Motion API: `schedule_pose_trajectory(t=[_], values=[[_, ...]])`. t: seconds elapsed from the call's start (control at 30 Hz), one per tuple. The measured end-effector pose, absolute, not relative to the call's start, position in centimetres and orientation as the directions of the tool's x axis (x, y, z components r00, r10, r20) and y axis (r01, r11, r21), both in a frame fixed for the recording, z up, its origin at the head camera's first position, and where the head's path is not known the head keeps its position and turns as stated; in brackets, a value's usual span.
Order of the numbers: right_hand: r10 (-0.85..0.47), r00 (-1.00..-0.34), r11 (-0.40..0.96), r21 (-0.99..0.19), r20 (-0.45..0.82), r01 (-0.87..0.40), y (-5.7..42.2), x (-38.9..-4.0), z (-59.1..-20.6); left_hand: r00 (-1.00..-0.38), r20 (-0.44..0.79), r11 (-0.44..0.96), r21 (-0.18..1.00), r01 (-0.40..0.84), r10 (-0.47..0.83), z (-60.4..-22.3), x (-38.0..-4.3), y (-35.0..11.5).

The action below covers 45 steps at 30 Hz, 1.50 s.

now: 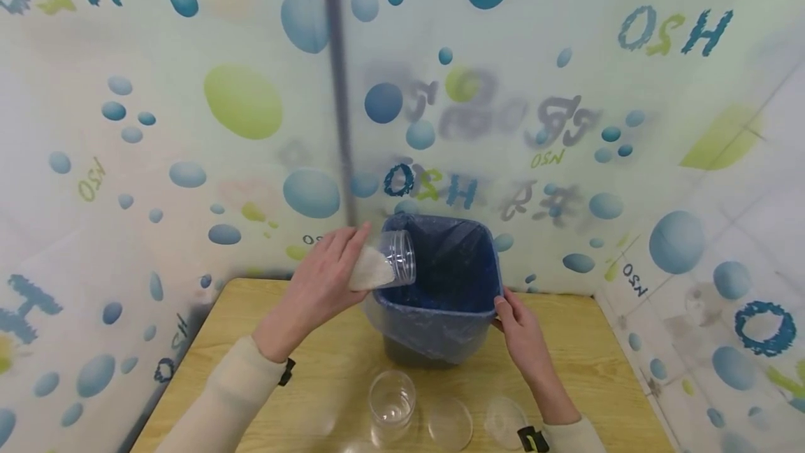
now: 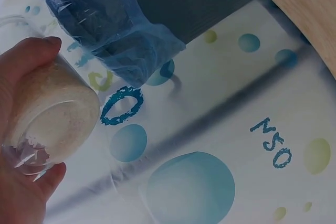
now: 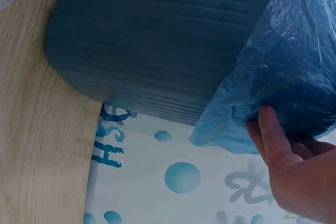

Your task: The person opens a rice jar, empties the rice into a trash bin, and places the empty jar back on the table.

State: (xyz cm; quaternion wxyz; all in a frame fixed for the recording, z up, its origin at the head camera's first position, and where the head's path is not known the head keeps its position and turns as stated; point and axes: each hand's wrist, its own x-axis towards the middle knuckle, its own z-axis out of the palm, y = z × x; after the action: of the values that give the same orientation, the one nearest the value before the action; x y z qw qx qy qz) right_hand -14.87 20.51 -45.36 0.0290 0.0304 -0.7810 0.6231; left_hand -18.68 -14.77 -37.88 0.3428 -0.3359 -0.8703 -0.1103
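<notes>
My left hand [image 1: 323, 275] grips a clear jar [image 1: 404, 257] partly filled with a whitish, fine-grained substance [image 1: 372, 269]. The jar lies tipped nearly on its side, its mouth over the left rim of a trash bin [image 1: 411, 355]. In the left wrist view, thumb and fingers wrap the jar [image 2: 63, 124] near its base. A blue plastic bag [image 1: 434, 331] lines the bin and folds down over its outside. At the bin's right edge, my right hand [image 1: 522, 331] holds the rim through the bag, with fingers against the bag [image 3: 273, 77] in the right wrist view.
Nearer me on the wooden table [image 1: 327, 383] stands a second clear jar [image 1: 392, 400], upright. To its right lie two round clear lids [image 1: 450, 425]. A patterned curtain [image 1: 251, 159] hangs close behind the bin and along both sides.
</notes>
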Motion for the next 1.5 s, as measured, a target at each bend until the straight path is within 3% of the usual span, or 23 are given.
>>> schedule_pose_trajectory(t=[0.53,0.93,1.5], values=[[-0.020,-0.996,0.209,-0.974,0.085,-0.088,20.34,-14.87,-45.11,-0.512,0.679,0.744,-0.076,0.664,0.526,-37.60,-19.30,-14.74],[-0.019,-0.996,0.220,-0.972,0.087,-0.089,20.44,-14.73,-45.22,-0.542,0.648,0.737,-0.046,0.674,0.536,-37.38,-19.23,-14.82],[0.000,-0.996,0.233,-0.969,0.088,-0.086,20.52,-14.83,-45.35,-0.535,0.622,0.722,-0.073,0.688,0.572,-37.72,-19.45,-14.80]])
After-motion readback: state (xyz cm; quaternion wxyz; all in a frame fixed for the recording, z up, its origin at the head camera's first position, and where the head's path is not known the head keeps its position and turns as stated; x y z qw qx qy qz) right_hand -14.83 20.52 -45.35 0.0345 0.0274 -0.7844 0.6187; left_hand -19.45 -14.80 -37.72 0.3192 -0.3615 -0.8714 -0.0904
